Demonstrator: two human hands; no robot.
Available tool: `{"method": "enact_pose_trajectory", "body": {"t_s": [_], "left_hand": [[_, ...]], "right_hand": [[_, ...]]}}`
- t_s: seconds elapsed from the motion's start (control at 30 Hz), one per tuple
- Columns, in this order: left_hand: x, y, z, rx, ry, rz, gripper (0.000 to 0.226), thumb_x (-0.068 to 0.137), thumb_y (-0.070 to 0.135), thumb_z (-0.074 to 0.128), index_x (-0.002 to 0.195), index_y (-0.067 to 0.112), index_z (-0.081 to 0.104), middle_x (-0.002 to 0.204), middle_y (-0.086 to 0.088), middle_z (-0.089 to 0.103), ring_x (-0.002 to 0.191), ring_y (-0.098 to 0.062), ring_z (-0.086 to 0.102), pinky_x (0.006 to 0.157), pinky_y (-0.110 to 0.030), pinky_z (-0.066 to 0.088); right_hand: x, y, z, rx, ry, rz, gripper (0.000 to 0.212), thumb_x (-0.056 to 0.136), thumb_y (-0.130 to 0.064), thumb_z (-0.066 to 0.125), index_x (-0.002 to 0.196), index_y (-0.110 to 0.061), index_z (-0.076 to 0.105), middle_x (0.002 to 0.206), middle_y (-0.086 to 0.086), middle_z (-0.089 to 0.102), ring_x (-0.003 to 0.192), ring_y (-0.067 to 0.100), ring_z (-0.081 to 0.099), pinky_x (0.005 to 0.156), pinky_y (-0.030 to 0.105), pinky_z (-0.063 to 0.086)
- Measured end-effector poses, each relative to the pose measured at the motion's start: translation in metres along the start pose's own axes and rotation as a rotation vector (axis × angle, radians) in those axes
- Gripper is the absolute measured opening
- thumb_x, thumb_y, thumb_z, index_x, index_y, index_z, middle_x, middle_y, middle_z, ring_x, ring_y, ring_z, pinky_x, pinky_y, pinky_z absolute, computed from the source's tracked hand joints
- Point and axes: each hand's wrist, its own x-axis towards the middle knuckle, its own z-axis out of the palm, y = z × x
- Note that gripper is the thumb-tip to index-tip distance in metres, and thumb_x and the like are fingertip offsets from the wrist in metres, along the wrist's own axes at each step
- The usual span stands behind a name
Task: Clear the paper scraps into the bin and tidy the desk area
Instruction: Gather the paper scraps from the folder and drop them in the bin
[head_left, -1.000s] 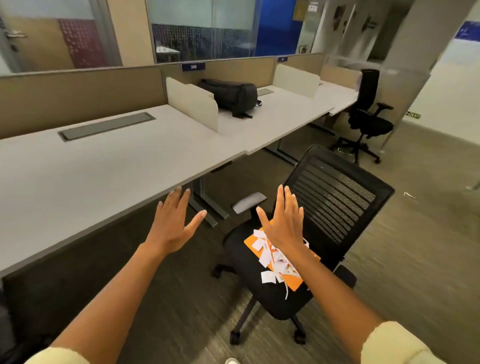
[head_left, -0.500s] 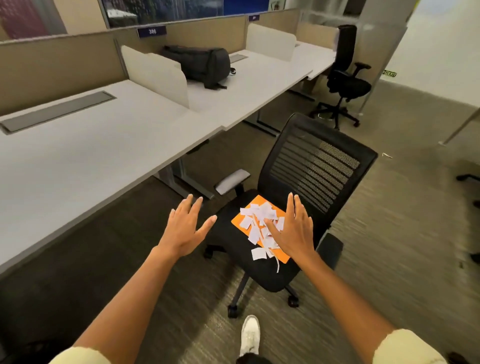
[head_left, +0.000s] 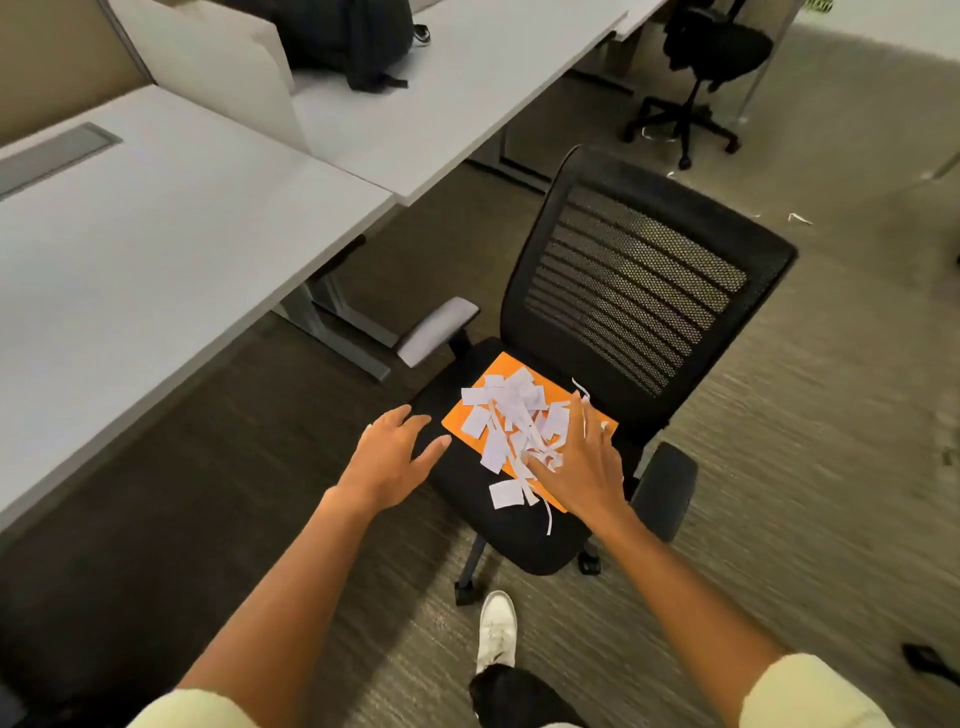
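Note:
A pile of white paper scraps (head_left: 511, 423) lies on an orange sheet (head_left: 470, 420) on the seat of a black office chair (head_left: 644, 291). One scrap (head_left: 505, 493) sits off the sheet on the seat. My right hand (head_left: 582, 462) rests flat, fingers spread, on the right side of the pile. My left hand (head_left: 395, 457) hovers open just left of the orange sheet, at the seat's edge, holding nothing. No bin is visible.
A long white desk (head_left: 156, 249) with a divider panel (head_left: 223, 67) runs along the left; a black backpack (head_left: 343, 36) lies on the far section. A second black chair (head_left: 706, 67) stands at the back. A few scraps (head_left: 800, 218) lie on the carpet. My white shoe (head_left: 496, 631) is below.
I have stepped closer to the chair and the view has tilted down. Both hands dropped toward the seat; the right hand now lies on the scraps.

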Motion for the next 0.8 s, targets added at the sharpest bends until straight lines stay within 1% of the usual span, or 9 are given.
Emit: {"method": "enact_pose_trajectory", "body": {"t_s": [0.13,0.23,0.3,0.4,0.47,0.57,0.67,0.8], "left_hand": [[0.036,0.002,0.030,-0.016,-0.048,-0.017,0.059,0.094,0.054,0.046,0.141,0.018,0.048,0.155,-0.010,0.036,0.146,-0.024,0.028,0.119,-0.046,0.027],[0.055,0.002,0.051,-0.003,-0.108,-0.021,0.056,0.094,0.053,0.048,0.139,0.019,0.050,0.154,-0.007,0.037,0.144,-0.024,0.032,0.117,-0.047,0.032],[0.070,0.000,0.063,0.004,-0.142,-0.016,0.054,0.095,0.051,0.049,0.138,0.019,0.052,0.153,-0.007,0.039,0.140,-0.023,0.038,0.114,-0.045,0.037],[0.096,-0.008,0.079,0.020,-0.181,0.006,0.050,0.095,0.047,0.051,0.137,0.019,0.054,0.150,-0.007,0.042,0.140,-0.022,0.039,0.114,-0.042,0.037],[0.115,-0.015,0.091,0.029,-0.200,0.020,0.049,0.095,0.045,0.053,0.135,0.017,0.055,0.148,-0.008,0.045,0.137,-0.022,0.042,0.112,-0.038,0.039],[0.141,-0.024,0.112,0.010,-0.205,0.023,0.045,0.094,0.041,0.057,0.130,0.015,0.058,0.144,-0.007,0.050,0.128,-0.022,0.051,0.102,-0.033,0.046],[0.164,-0.034,0.141,-0.012,-0.230,0.027,0.038,0.092,0.037,0.061,0.121,0.013,0.062,0.135,-0.006,0.055,0.113,-0.020,0.058,0.090,-0.028,0.048],[0.189,-0.045,0.182,-0.014,-0.276,0.034,0.032,0.090,0.032,0.064,0.116,0.014,0.063,0.132,-0.005,0.056,0.107,-0.020,0.059,0.087,-0.028,0.050]], "right_hand": [[0.030,0.015,0.021,-0.012,-0.063,-0.003,0.112,0.074,-0.072,0.060,0.153,-0.020,0.000,0.160,0.012,0.016,0.141,0.038,0.031,0.102,0.051,0.043],[0.044,0.024,0.038,-0.015,-0.122,0.034,0.114,0.073,-0.071,0.063,0.152,-0.023,-0.003,0.159,0.011,0.019,0.140,0.037,0.034,0.100,0.049,0.045],[0.054,0.030,0.052,-0.038,-0.155,0.051,0.116,0.072,-0.071,0.065,0.152,-0.022,-0.004,0.159,0.011,0.018,0.139,0.037,0.035,0.100,0.047,0.046],[0.067,0.038,0.076,-0.047,-0.194,0.077,0.116,0.071,-0.069,0.066,0.151,-0.022,-0.003,0.158,0.010,0.018,0.139,0.036,0.036,0.098,0.047,0.048],[0.073,0.042,0.095,-0.032,-0.213,0.108,0.116,0.070,-0.068,0.069,0.151,-0.024,-0.001,0.158,0.009,0.018,0.138,0.036,0.036,0.098,0.047,0.049],[0.081,0.047,0.126,-0.044,-0.254,0.122,0.117,0.069,-0.068,0.070,0.151,-0.026,-0.001,0.159,0.009,0.016,0.139,0.036,0.034,0.098,0.047,0.048],[0.090,0.054,0.158,-0.082,-0.317,0.126,0.117,0.068,-0.067,0.071,0.151,-0.024,0.000,0.158,0.009,0.014,0.140,0.036,0.032,0.098,0.046,0.047],[0.106,0.069,0.201,-0.132,-0.384,0.115,0.119,0.067,-0.066,0.073,0.151,-0.026,-0.001,0.160,0.008,0.009,0.141,0.036,0.030,0.100,0.047,0.047]]}}
